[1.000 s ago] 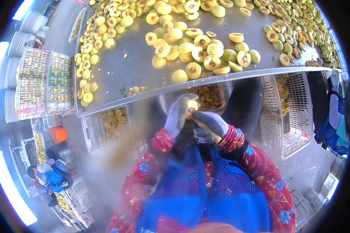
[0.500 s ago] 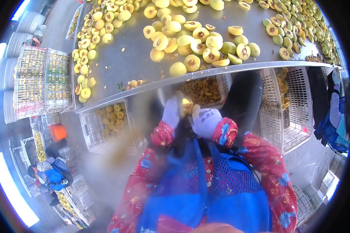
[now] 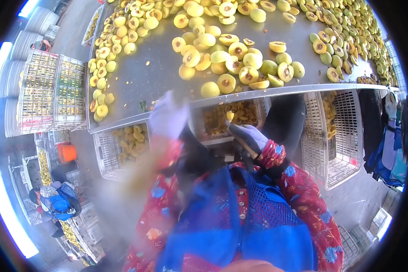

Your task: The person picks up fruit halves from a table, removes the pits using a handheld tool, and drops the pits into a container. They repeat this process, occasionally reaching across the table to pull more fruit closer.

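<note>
My left hand (image 3: pixel 169 119), in a pale glove, is raised by the table's front edge. Motion blurs its fingers, and I cannot make out anything in it. My right hand (image 3: pixel 251 137), gloved with dark finger coating, is closed in front of my body. A small yellow fruit piece (image 3: pixel 230 115) shows at its fingertips, above a crate of yellow fruit scraps (image 3: pixel 233 113). Halved yellow-green stone fruits (image 3: pixel 235 50), several with brown hollows, lie on the metal table (image 3: pixel 163 59) just beyond my hands.
White crates stand under the table, one with fruit halves at left (image 3: pixel 106 156) and another at right (image 3: pixel 344 145). Stacked crates (image 3: pixel 38 95) and an orange bucket (image 3: pixel 66 153) are farther left. Other people work at left (image 3: pixel 61 201) and far right (image 3: pixel 387 145).
My hands were together around a yellow fruit in front of me. They have come apart: the left moved up and left to the table edge, the right slightly to the right.
</note>
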### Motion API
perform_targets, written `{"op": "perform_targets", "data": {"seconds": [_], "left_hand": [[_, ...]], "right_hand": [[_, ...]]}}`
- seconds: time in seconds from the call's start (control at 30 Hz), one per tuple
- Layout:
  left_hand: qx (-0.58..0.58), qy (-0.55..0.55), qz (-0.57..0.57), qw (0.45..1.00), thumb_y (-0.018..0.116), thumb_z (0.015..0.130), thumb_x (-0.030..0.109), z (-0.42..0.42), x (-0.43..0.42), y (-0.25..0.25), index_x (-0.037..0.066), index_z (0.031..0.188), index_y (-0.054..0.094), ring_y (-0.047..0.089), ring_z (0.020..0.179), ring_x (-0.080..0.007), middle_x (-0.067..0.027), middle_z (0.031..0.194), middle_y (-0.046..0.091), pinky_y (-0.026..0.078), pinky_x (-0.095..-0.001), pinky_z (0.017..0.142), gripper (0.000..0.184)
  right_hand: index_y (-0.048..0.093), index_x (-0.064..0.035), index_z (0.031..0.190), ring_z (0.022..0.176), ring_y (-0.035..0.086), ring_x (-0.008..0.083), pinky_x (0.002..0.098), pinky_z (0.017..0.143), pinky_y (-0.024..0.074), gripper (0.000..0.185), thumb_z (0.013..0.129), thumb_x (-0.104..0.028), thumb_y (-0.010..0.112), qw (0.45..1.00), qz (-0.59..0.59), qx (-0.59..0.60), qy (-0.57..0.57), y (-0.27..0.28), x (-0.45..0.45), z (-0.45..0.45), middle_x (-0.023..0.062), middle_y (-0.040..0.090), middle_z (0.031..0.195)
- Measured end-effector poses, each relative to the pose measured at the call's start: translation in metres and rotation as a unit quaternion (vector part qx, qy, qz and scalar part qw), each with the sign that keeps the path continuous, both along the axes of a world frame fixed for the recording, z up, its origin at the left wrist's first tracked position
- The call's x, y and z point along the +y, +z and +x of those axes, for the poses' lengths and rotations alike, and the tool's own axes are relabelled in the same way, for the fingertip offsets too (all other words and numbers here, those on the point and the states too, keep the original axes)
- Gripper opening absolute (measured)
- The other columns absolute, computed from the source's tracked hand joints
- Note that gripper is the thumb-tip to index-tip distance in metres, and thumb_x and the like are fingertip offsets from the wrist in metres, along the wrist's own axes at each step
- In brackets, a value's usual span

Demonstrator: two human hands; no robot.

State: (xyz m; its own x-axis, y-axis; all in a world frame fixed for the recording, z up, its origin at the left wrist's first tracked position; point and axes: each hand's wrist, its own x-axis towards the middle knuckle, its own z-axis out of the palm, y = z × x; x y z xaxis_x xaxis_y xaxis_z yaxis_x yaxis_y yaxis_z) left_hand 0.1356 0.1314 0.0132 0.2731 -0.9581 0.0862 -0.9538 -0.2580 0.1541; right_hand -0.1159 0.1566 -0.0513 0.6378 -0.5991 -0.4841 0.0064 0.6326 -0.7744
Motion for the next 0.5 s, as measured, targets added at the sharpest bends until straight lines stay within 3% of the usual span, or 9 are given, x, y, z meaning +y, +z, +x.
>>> {"op": "perform_targets", "data": {"seconds": [0.07,0.13,0.17,0.23,0.27,0.33,0.4,0.43,0.5], "left_hand": [[0.043,-0.025,0.214,0.976,0.052,0.084,0.063,-0.034,-0.048,0.004,0.004,0.123,0.055,0.063,0.106,-0.0331,-0.0189,0.107,0.067,0.049,-0.0429,0.09,0.071],[0.026,-0.069,0.289,0.955,0.055,0.082,0.064,-0.048,-0.078,-0.004,0.0,0.125,0.051,0.061,0.108,-0.0329,-0.0222,0.112,0.064,0.048,-0.0413,0.091,0.077],[0.049,-0.082,0.309,0.946,0.057,0.081,0.064,-0.048,-0.087,-0.01,0.0,0.125,0.051,0.062,0.107,-0.0318,-0.0225,0.114,0.064,0.049,-0.0406,0.091,0.078],[0.208,-0.084,0.236,0.946,0.057,0.084,0.053,-0.035,-0.087,-0.018,-0.002,0.117,0.057,0.063,0.103,-0.0319,-0.0207,0.111,0.064,0.049,-0.0389,0.089,0.064],[0.284,-0.082,0.198,0.934,0.058,0.086,0.048,-0.023,-0.085,-0.025,-0.003,0.113,0.06,0.063,0.101,-0.0319,-0.0198,0.11,0.064,0.049,-0.038,0.088,0.057],[0.502,-0.105,0.054,0.857,0.064,0.086,0.039,0.02,-0.076,-0.102,-0.002,0.112,0.059,0.064,0.095,-0.0256,-0.0178,0.1,0.067,0.051,-0.0362,0.083,0.049],[0.614,-0.112,-0.001,0.781,0.066,0.087,0.031,0.048,-0.052,-0.127,-0.002,0.112,0.059,0.065,0.093,-0.0217,-0.0151,0.096,0.068,0.052,-0.0353,0.08,0.042],[0.63,-0.111,0.021,0.768,0.065,0.089,0.028,0.053,-0.024,-0.119,-0.001,0.113,0.059,0.064,0.094,-0.0211,-0.0134,0.097,0.068,0.053,-0.0352,0.08,0.038],[0.518,-0.2,0.063,0.829,0.06,0.093,0.027,0.056,-0.004,-0.095,-0.001,0.121,0.053,0.061,0.103,-0.0236,-0.0142,0.11,0.063,0.051,-0.0365,0.087,0.04]], "right_hand": [[0.06,0.0003,0.105,0.062,0.057,0.0138,0.029,0.058,0.0463,0.043,0.099,-0.04,0.048,0.978,-0.204,0.048,0.003,-0.021,0.006,-0.001,0.0068,0.059,0.072],[0.058,0.002,0.115,0.076,0.061,0.02,0.0331,0.071,0.0499,0.044,0.098,-0.037,0.049,0.938,-0.339,0.077,0.004,-0.019,0.005,-0.007,0.0101,0.061,0.075],[0.057,0.0015,0.115,0.074,0.061,0.0214,0.0335,0.07,0.05,0.042,0.098,-0.035,0.05,0.96,-0.264,0.097,-0.012,-0.013,0.005,-0.01,0.0102,0.061,0.076],[0.056,0.0006,0.116,0.07,0.061,0.0244,0.0342,0.069,0.0504,0.038,0.097,-0.032,0.052,0.985,-0.108,0.13,-0.044,0.006,0.005,-0.014,0.0104,0.063,0.076],[0.056,0.0007,0.115,0.07,0.062,0.0269,0.0355,0.069,0.0505,0.036,0.097,-0.03,0.052,0.981,-0.112,0.149,-0.045,0.021,0.003,-0.015,0.012,0.064,0.077],[0.056,0.001,0.112,0.069,0.064,0.0321,0.0379,0.068,0.0508,0.032,0.096,-0.027,0.053,0.975,-0.117,0.185,-0.042,0.047,0.001,-0.012,0.0152,0.066,0.08],[0.056,0.0014,0.107,0.07,0.065,0.0353,0.0401,0.066,0.0505,0.028,0.096,-0.024,0.052,0.957,-0.219,0.175,-0.071,0.045,0.001,-0.004,0.0188,0.066,0.082],[0.056,0.0016,0.105,0.071,0.065,0.037,0.0412,0.064,0.0504,0.026,0.096,-0.022,0.052,0.945,-0.268,0.17,-0.084,0.045,0.002,0.002,0.0206,0.067,0.083],[0.052,0.0026,0.104,0.074,0.064,0.0413,0.0452,0.062,0.0497,0.022,0.094,-0.017,0.052,0.906,-0.38,0.169,-0.077,0.057,0.0,0.012,0.0231,0.066,0.082]]}}
